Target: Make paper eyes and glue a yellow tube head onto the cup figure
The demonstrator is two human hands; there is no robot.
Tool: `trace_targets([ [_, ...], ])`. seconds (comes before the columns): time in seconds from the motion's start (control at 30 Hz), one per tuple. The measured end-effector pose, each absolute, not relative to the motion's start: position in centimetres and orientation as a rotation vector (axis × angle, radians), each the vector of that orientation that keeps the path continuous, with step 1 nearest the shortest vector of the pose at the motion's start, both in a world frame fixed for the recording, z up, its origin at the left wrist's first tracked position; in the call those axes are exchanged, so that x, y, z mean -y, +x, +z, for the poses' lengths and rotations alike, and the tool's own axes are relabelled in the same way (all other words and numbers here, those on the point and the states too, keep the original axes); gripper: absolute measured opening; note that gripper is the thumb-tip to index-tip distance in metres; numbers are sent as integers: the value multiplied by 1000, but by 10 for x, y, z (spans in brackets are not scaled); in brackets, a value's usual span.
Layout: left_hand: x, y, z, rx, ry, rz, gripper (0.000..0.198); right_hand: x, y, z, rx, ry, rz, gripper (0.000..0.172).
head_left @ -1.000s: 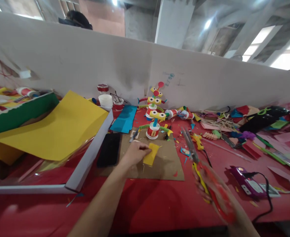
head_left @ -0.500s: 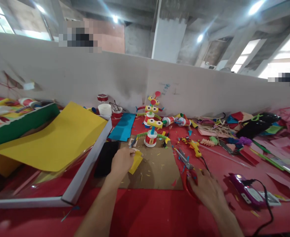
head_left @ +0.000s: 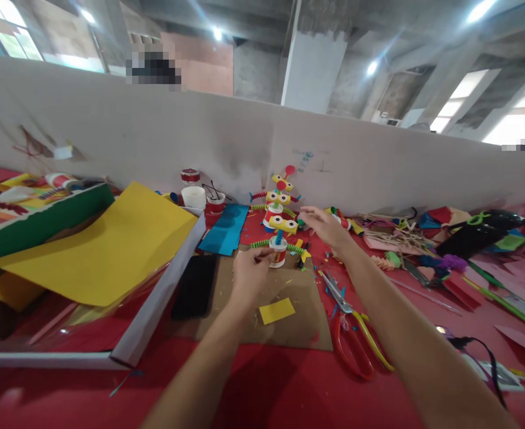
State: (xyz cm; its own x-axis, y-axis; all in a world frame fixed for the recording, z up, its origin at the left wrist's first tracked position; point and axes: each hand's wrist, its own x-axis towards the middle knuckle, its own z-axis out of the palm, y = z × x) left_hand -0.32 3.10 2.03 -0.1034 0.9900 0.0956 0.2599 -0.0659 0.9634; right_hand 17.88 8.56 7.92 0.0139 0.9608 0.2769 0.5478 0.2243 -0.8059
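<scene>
The right hand (head_left: pixel 325 225) was spread, the left hand's (head_left: pixel 251 273) grip unclear — a nudge risked toppling the paper-cup figure (head_left: pixel 279 244).

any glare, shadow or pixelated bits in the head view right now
Head view: streaky glare off the long white ceiling light, bright windows at right washed out; head view: a soft shadow on the red tabletop below the flat brown cardboard; head view: pixelated blocks along the top of the pale partition.
</scene>
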Motion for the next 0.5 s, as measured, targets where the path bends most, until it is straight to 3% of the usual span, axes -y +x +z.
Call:
trace_targets([
  [0.1, -53, 16, 15, -1507, 1282, 1367, 26, -117, 168, 84, 1690, -1512, 806, 39],
  [0.23, -70, 39, 3, -1708, 1318, 1383, 36, -132, 165, 72, 1868, -1540, 762, 47],
  [0.4, -76, 51, 6, -1913, 1572, 1398, 30, -134, 166, 59, 2051, -1474, 586, 32],
  [0.5, -72, 54, 8, -2074, 1628, 1295, 27, -134, 166, 53, 2033, -1433, 590, 32],
])
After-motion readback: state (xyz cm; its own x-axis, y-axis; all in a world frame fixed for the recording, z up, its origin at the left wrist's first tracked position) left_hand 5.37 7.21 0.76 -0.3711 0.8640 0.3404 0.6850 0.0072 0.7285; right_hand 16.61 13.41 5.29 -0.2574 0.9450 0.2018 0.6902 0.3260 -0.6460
